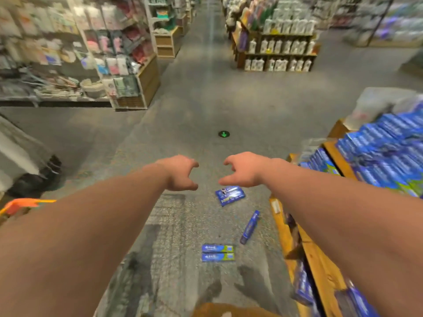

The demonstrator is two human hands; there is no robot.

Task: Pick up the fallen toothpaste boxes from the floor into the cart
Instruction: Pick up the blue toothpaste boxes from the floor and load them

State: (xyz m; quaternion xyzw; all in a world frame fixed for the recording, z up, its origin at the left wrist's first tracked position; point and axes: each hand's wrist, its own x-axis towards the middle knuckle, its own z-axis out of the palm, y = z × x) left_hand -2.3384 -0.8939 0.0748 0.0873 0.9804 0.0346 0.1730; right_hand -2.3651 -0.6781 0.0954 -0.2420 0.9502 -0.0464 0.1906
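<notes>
Two bare arms reach out over the grey shop floor point(206, 99); the left hand point(179, 172) and the right hand point(245, 170) hang in the air near each other, fingers bent like claws and spread apart, and neither one holds anything.

The toothpaste boxes lie on the floor, on the right side of the aisle; a pair of boxes point(217, 252) lies flat side by side, touching, nearest of all; they are long and blue with a green end and white writing that is too blurry to read; a single blue box point(250, 227) lies tilted a bit farther off and to the right; a wider blue pack point(230, 195) lies farther still, just below the right hand in the view.

On the right a wooden shelf point(320, 266) holds stacks of the same blue boxes point(389, 152); a small green arrow sticker point(224, 134) sits on the floor far ahead; something orange point(20, 204) peeks in at the left edge, too little of it to tell what it is.
</notes>
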